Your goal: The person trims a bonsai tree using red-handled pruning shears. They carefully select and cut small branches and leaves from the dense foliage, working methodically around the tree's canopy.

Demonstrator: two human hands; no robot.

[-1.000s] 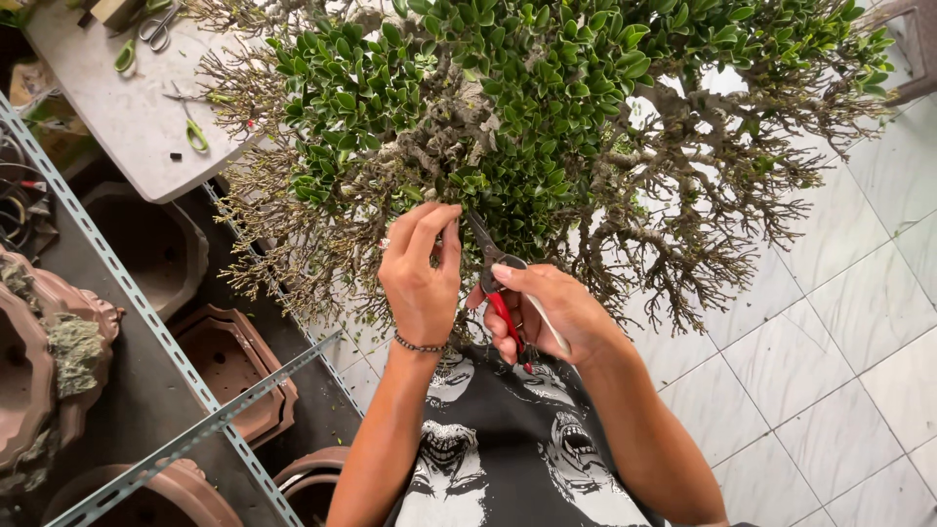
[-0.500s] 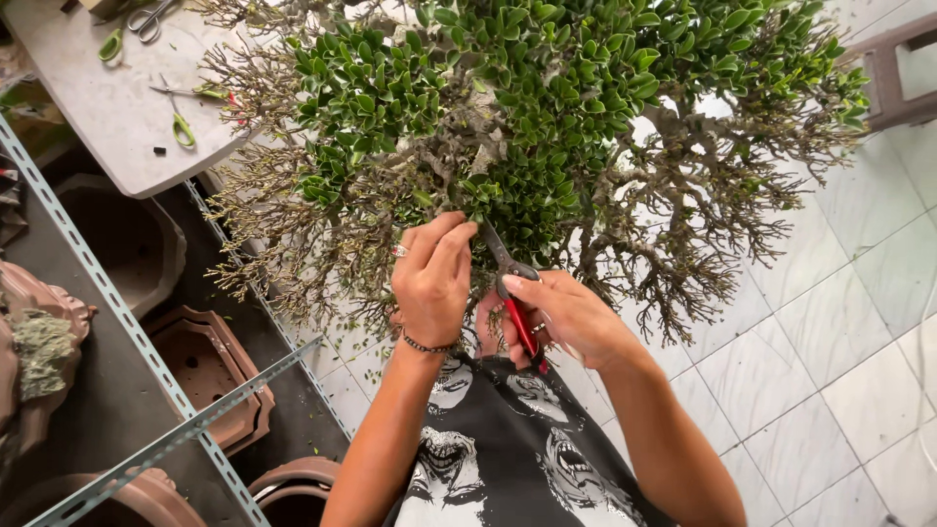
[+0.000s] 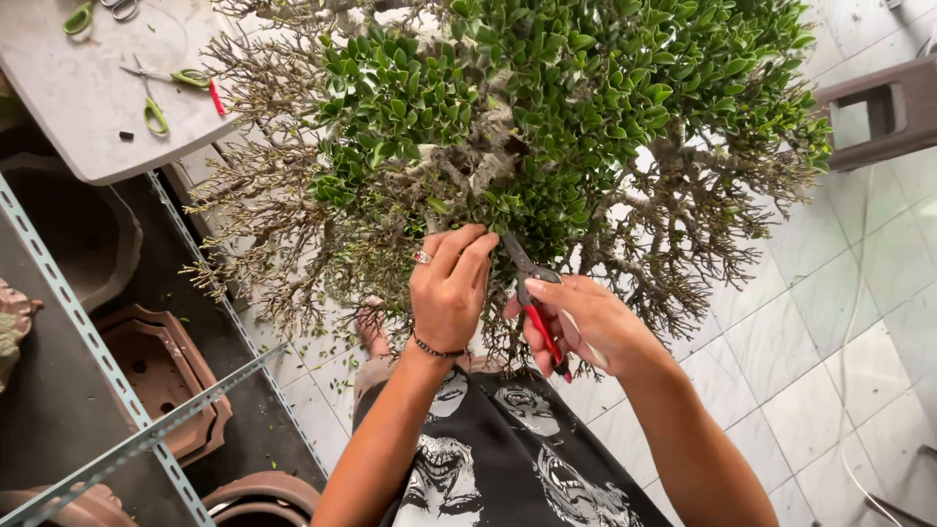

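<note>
A bushy bonsai tree [image 3: 547,107] with small green leaves and bare grey outer twigs fills the upper middle of the head view. My left hand [image 3: 449,288], wearing a ring and a bead bracelet, reaches into the lower foliage and pinches a twig with its fingertips. My right hand [image 3: 586,322] holds red-handled pruning scissors [image 3: 535,307], their blades pointing up into the foliage just beside my left fingers.
A grey table [image 3: 78,107] at top left carries green-handled scissors [image 3: 161,93]. A metal rack [image 3: 127,390] with brown clay pots [image 3: 161,376] stands at left. White floor tiles [image 3: 820,322] spread to the right, with a brown stool [image 3: 878,112] at top right.
The view has shifted slightly; both hands stay in the lower foliage, the left hand's fingers now closer to the scissor blades.
</note>
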